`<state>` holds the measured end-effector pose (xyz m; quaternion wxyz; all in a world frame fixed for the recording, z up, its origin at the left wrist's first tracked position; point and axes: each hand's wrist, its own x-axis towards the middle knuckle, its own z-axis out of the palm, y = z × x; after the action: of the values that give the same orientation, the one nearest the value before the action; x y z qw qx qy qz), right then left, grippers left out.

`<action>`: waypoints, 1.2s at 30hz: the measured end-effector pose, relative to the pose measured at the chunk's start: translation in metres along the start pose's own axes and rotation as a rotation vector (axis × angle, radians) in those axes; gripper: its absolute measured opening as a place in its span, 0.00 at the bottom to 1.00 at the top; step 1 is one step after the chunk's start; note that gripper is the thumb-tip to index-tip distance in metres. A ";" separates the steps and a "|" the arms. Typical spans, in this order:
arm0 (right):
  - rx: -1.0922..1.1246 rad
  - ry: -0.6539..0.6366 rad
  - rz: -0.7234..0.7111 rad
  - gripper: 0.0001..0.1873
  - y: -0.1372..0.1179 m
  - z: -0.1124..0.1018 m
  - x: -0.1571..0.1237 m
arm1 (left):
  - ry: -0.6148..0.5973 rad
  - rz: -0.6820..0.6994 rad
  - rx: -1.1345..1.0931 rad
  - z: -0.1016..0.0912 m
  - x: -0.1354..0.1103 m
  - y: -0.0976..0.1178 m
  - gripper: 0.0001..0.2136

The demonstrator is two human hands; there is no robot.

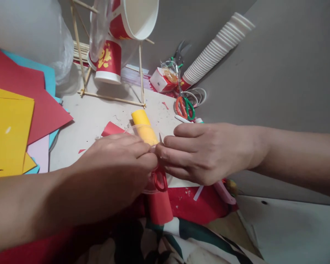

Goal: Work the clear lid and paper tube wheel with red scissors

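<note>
My left hand (118,167) and my right hand (203,152) meet fingertip to fingertip over a yellow paper roll (144,128) with a clear tape ring (139,129) round it. Both hands are closed in a pinch. A thin pointed blade tip (160,138) shows between them. Below the fingers sit red scissor handles (160,179) and a red paper roll (160,207). What exactly each pinch grips is hidden by the fingers.
Red and yellow paper sheets (13,121) lie at the left. A wooden stick frame (112,98) with red-and-white paper cups (108,60) stands behind. A stack of white cups (220,47), orange-green scissors (184,107), pliers (179,53) and a small box (161,80) sit at the back right.
</note>
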<state>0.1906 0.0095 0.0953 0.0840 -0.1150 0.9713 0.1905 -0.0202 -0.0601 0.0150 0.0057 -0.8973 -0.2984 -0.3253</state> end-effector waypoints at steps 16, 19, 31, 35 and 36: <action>0.024 -0.045 0.015 0.21 0.003 -0.004 0.016 | -0.315 -0.205 -0.108 0.023 0.007 -0.028 0.20; 0.013 -0.104 0.110 0.20 -0.001 -0.004 0.019 | -0.340 -0.208 -0.113 0.021 0.009 -0.028 0.19; 0.188 -0.268 0.405 0.16 -0.001 -0.004 0.020 | -0.413 -0.186 -0.143 0.014 0.008 -0.034 0.24; 0.327 -0.457 0.611 0.12 0.001 -0.010 0.032 | -0.426 -0.187 -0.146 0.014 0.009 -0.037 0.26; 0.347 -0.494 0.657 0.12 0.001 -0.012 0.036 | -0.428 -0.185 -0.148 0.015 0.009 -0.038 0.27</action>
<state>0.1544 -0.0010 0.0992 0.2666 0.2646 0.9246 0.0631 -0.0269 -0.0212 0.0016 -0.1532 -0.9127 -0.3489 -0.1478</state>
